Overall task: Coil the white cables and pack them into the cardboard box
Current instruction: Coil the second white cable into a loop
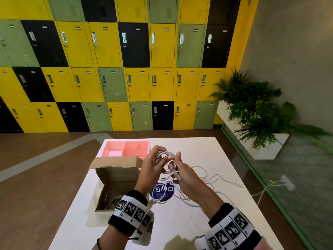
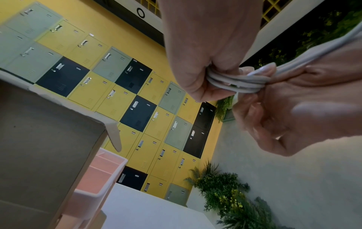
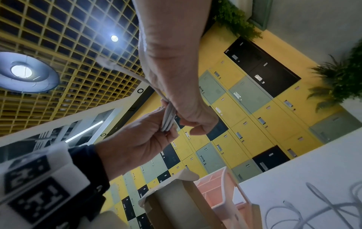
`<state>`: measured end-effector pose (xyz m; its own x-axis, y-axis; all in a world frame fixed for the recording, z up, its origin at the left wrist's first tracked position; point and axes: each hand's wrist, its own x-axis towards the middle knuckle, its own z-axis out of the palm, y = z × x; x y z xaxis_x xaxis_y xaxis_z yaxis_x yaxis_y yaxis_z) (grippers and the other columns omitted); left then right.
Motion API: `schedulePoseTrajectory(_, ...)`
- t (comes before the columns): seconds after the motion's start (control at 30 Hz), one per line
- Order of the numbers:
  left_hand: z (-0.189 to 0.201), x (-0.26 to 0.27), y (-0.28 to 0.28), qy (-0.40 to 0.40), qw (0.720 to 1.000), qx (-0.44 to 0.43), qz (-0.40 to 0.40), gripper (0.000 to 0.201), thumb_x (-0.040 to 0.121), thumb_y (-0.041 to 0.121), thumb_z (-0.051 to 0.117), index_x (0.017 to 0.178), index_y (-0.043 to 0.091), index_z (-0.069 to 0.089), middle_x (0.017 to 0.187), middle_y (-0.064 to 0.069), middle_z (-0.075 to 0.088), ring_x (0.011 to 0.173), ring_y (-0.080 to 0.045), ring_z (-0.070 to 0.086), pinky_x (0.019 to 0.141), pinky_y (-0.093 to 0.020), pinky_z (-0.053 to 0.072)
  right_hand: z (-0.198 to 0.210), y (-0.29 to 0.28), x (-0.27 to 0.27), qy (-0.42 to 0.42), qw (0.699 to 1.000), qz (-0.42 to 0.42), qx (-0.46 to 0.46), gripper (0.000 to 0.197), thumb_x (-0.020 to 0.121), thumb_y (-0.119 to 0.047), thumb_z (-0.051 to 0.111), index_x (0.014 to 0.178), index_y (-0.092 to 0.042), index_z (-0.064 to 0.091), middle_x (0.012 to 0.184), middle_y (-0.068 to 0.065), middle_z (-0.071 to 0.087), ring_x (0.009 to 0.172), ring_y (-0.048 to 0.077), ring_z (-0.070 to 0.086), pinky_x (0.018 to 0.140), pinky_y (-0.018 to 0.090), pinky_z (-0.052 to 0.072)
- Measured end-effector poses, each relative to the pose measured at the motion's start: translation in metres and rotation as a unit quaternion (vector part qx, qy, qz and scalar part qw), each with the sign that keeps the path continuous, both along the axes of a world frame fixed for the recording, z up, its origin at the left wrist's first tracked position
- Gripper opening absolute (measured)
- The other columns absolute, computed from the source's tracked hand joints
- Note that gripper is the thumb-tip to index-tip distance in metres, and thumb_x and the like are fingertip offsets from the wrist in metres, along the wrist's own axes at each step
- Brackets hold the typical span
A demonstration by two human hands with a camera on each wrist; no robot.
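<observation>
A small coil of white cable is held up above the white table. My left hand grips one side of the coil with curled fingers. My right hand pinches the opposite side and a strand that trails down. The rest of the white cable lies in loose loops on the table to the right. To the left, below my left wrist, stands the open cardboard box with a coiled cable inside.
A pink divided tray sits behind the box at the table's far edge. A round blue sticker lies under the hands. Lockers line the far wall. White planters with greenery stand to the right.
</observation>
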<state>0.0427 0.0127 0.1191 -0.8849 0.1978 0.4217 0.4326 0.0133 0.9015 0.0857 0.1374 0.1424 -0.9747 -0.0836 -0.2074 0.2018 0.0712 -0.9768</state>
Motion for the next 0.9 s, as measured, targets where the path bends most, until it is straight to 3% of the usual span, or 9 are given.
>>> schedulePoseTrajectory(0.07, 0.003, 0.0, 0.001, -0.004, 1.0, 0.017, -0.013, 0.014, 0.091, 0.011, 0.06, 0.097, 0.001, 0.052, 0.072, -0.004, 0.064, 0.06, -0.012, 0.062, 0.05, -0.02, 0.047, 0.002, 0.0, 0.0, 0.017, 1.0, 0.006, 0.008, 0.056, 0.098, -0.055, 0.012, 0.067, -0.027, 0.05, 0.054, -0.011, 0.059, 0.056, 0.0, 0.056, 0.062, 0.017, 0.043)
schedulePoseTrajectory(0.17, 0.006, -0.001, 0.0, -0.014, 0.999, 0.032, -0.026, 0.017, 0.092, 0.013, 0.058, 0.099, -0.001, 0.051, 0.07, -0.009, 0.064, 0.06, -0.017, 0.063, 0.05, -0.023, 0.048, 0.005, 0.0, 0.003, 0.04, 0.999, 0.031, 0.02, 0.057, 0.095, -0.06, 0.016, 0.069, -0.023, 0.05, 0.07, 0.002, 0.057, 0.069, 0.013, 0.054, 0.073, 0.029, 0.043)
schedulePoseTrajectory(0.2, 0.007, -0.001, 0.0, -0.013, 0.999, 0.032, -0.024, 0.02, 0.091, 0.016, 0.059, 0.099, -0.001, 0.052, 0.072, -0.009, 0.064, 0.061, -0.017, 0.063, 0.051, -0.024, 0.048, 0.002, 0.002, 0.003, 0.044, 0.998, 0.048, 0.025, 0.053, 0.095, -0.061, 0.019, 0.079, -0.023, 0.053, 0.081, 0.005, 0.057, 0.077, 0.014, 0.054, 0.078, 0.032, 0.045)
schedulePoseTrajectory(0.3, 0.008, -0.001, -0.001, -0.009, 0.999, 0.029, -0.012, 0.029, 0.086, 0.026, 0.059, 0.098, 0.0, 0.054, 0.082, -0.011, 0.065, 0.068, -0.016, 0.062, 0.054, -0.025, 0.049, -0.002, 0.01, 0.005, 0.052, 0.994, 0.098, 0.006, 0.039, 0.098, -0.052, 0.033, 0.127, -0.033, 0.052, 0.116, -0.012, 0.061, 0.105, 0.006, 0.058, 0.092, 0.025, 0.05)
schedulePoseTrajectory(0.37, 0.009, -0.001, -0.001, -0.018, 0.999, 0.041, -0.005, 0.03, 0.087, 0.027, 0.061, 0.097, 0.0, 0.054, 0.083, -0.012, 0.065, 0.071, -0.02, 0.062, 0.057, -0.031, 0.051, -0.001, 0.013, 0.003, 0.072, 0.989, 0.127, -0.004, 0.039, 0.098, -0.045, 0.042, 0.135, -0.034, 0.048, 0.127, -0.008, 0.059, 0.115, 0.01, 0.058, 0.095, 0.031, 0.051)
schedulePoseTrajectory(0.5, 0.008, -0.003, -0.003, -0.045, 0.996, 0.077, 0.001, 0.035, 0.086, 0.029, 0.062, 0.1, -0.002, 0.053, 0.089, -0.024, 0.063, 0.078, -0.032, 0.061, 0.068, -0.047, 0.052, 0.002, 0.018, 0.003, 0.096, 0.984, 0.15, 0.001, 0.036, 0.091, -0.03, 0.062, 0.125, -0.025, 0.052, 0.125, -0.004, 0.058, 0.108, 0.015, 0.063, 0.085, 0.029, 0.053)
schedulePoseTrajectory(0.67, 0.005, -0.001, -0.005, -0.081, 0.995, 0.061, -0.003, 0.036, 0.084, 0.034, 0.063, 0.103, 0.004, 0.056, 0.092, -0.021, 0.066, 0.084, -0.037, 0.064, 0.069, -0.043, 0.054, -0.001, 0.02, 0.002, 0.093, 0.986, 0.14, -0.017, 0.036, 0.088, -0.015, 0.067, 0.121, -0.019, 0.055, 0.124, 0.002, 0.058, 0.1, 0.02, 0.067, 0.082, 0.026, 0.054)
schedulePoseTrajectory(0.8, 0.004, 0.001, -0.005, -0.105, 0.992, 0.069, -0.018, 0.033, 0.087, 0.034, 0.061, 0.104, 0.007, 0.057, 0.095, -0.017, 0.066, 0.087, -0.029, 0.065, 0.074, -0.039, 0.054, 0.0, 0.02, 0.001, 0.105, 0.985, 0.134, 0.002, 0.028, 0.086, -0.009, 0.068, 0.106, -0.025, 0.057, 0.119, 0.006, 0.062, 0.088, 0.011, 0.067, 0.075, 0.02, 0.053)
schedulePoseTrajectory(0.9, 0.006, 0.004, 0.0, -0.12, 0.989, 0.079, -0.019, 0.035, 0.088, 0.036, 0.057, 0.104, 0.005, 0.057, 0.089, -0.011, 0.065, 0.083, -0.025, 0.064, 0.073, -0.037, 0.055, -0.007, 0.018, -0.001, 0.118, 0.988, 0.097, 0.017, 0.026, 0.084, -0.006, 0.07, 0.104, -0.018, 0.058, 0.111, 0.008, 0.064, 0.086, 0.015, 0.066, 0.076, 0.022, 0.053)
